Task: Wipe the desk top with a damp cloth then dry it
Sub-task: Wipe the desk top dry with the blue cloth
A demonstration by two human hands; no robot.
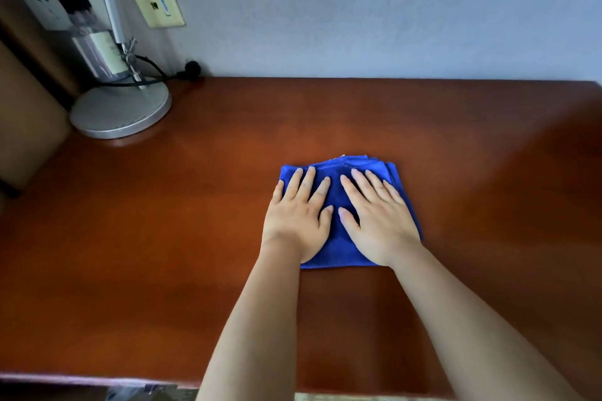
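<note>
Both hands, left [298, 221] and right [378, 221], are pressing flat, fingers straight, gripping nothing, on the cloth [338, 251]; I'm risking a wide leftward sweep hitting the lamp base [120, 111] on the counter [163, 238].

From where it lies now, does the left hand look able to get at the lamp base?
Probably yes. The left hand lies flat on the blue cloth, holding nothing, and only bare desk top separates it from the lamp base at the far left. It may need a long stretch.

No legible text, labels, brands or numbers anywhere.
</note>
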